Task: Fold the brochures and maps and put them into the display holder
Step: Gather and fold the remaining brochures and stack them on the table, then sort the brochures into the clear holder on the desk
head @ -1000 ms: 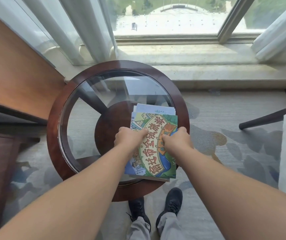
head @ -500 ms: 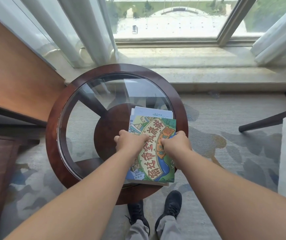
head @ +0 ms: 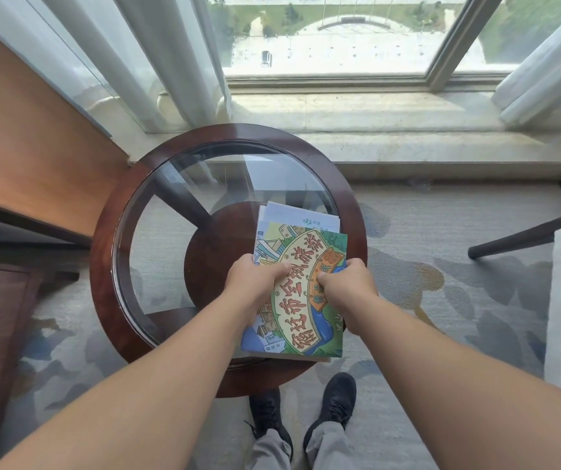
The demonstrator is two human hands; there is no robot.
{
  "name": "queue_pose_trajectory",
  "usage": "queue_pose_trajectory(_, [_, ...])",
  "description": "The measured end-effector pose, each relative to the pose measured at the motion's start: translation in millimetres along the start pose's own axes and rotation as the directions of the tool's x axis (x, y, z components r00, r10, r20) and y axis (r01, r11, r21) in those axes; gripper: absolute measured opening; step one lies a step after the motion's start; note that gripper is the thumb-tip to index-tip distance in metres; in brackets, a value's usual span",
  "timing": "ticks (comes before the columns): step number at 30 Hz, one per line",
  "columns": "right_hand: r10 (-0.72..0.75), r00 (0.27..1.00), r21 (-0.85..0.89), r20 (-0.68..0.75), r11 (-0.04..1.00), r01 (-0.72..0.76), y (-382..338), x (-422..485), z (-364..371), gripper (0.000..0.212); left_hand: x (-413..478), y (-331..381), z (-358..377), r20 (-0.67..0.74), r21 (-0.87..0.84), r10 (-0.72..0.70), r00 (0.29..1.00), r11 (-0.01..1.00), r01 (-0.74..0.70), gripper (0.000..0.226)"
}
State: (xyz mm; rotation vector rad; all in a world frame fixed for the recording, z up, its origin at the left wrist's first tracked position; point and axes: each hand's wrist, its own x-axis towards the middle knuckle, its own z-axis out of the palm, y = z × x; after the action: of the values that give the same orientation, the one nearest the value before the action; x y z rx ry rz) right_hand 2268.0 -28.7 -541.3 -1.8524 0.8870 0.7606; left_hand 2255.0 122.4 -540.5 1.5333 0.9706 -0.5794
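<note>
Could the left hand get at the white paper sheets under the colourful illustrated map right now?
Probably not directly: the left hand grips the colourful illustrated map, which covers the white paper sheets except their far edge.

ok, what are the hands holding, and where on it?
The illustrated tourist map: left hand grips its left edge, right hand its right edge, both near mid-length.

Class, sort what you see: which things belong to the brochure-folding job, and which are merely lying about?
Job in hand:
illustrated map, gripped by left hand and right hand
white papers beneath it

Merely about:
round table
curtains
chair
black shoes
</note>
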Motion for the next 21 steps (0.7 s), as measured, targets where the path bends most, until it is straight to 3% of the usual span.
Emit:
queue_pose_trajectory(5, [-0.045,0.994,0.091,0.096,0.995,0.037,-8.2,-19.3,-10.3,0.039,-16.6,-10.1,-11.0,0.06,-0.17,0.105,0.993,0.981,-0.093,0.029])
queue_pose_trajectory(11, [-0.21,0.928,0.166,0.307,0.972,0.165,-63.1,-80.5,-14.7,0.014,-72.8,12.4,-59.0,0.018,-0.381,0.205,0.979,0.906,-0.182,0.029])
queue_pose_trajectory(17, [-0.43,0.809,0.077,0.4,0.896,0.438,-120.8,-184.0,10.5,0.021,-158.9,37.2,-136.0,-0.139,-0.518,0.283,0.949,0.796,-0.313,0.025])
queue_pose_trajectory(21, [-0.569,0.689,0.064,0.45,0.79,0.61,-142.7,-258.9,33.9,0.017,-221.5,38.3,-193.0,-0.259,-0.561,0.313,0.914,0.721,-0.406,0.027])
